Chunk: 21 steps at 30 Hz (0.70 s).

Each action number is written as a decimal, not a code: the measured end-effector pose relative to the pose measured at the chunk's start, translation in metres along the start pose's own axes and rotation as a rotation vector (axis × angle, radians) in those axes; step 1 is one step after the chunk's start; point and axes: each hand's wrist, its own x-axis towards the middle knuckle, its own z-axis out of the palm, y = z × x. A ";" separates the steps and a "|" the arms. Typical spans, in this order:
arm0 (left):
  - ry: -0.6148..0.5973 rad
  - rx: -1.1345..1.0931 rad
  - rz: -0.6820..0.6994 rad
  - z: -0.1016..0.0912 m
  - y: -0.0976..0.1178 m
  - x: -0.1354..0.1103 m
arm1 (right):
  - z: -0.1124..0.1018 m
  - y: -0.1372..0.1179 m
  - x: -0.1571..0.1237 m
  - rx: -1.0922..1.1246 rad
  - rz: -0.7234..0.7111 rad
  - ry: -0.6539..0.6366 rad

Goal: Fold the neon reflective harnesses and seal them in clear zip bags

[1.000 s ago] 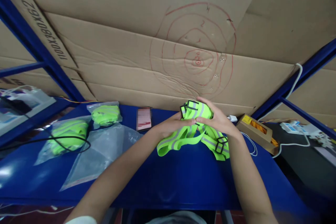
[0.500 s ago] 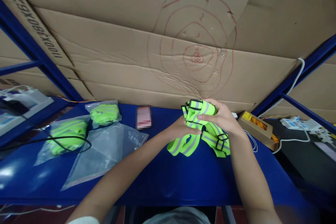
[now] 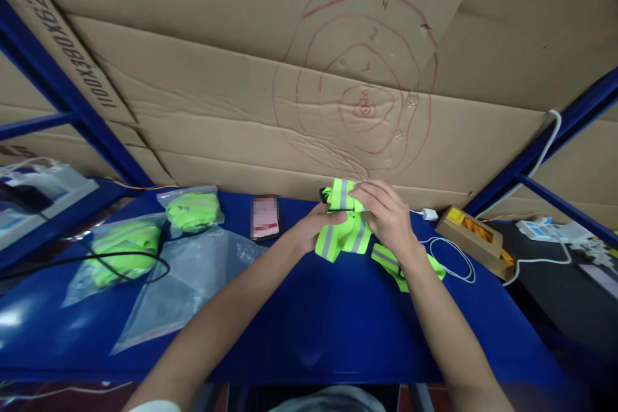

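Observation:
A neon green reflective strap vest (image 3: 348, 233) with grey stripes and black buckles is bunched up between both my hands above the blue table (image 3: 309, 328). My left hand (image 3: 309, 230) grips its left side from below, fingers curled into the fabric. From above and the right, my right hand (image 3: 383, 217) closes over the bundle with bent fingers. A loose end of the strap (image 3: 398, 267) trails onto the table under my right wrist.
Two bagged green vests (image 3: 126, 251) (image 3: 193, 209) lie at the left with an empty clear bag (image 3: 186, 286) and a black cable (image 3: 72, 259). A small red-and-white card (image 3: 265, 217) lies near the cardboard wall (image 3: 309, 77). A white charger cable (image 3: 449, 257) and a brown box (image 3: 476, 239) sit right.
Both hands have gathered the vest into a tighter bundle and shifted it slightly left and toward the wall. The long loop that hung on the table has been drawn up.

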 end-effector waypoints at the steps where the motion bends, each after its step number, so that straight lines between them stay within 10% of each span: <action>1: 0.007 -0.024 0.031 0.000 0.002 -0.001 | 0.002 0.001 -0.001 0.002 -0.006 0.006; 10: 0.165 -0.109 0.151 -0.011 0.013 0.007 | -0.005 -0.005 0.007 0.221 0.012 -0.269; 16: 0.018 0.270 0.102 -0.007 0.018 -0.002 | -0.027 0.013 0.004 0.452 0.336 0.022; 21: 0.010 0.283 0.127 0.000 0.019 -0.005 | -0.012 0.009 0.003 0.598 0.423 -0.289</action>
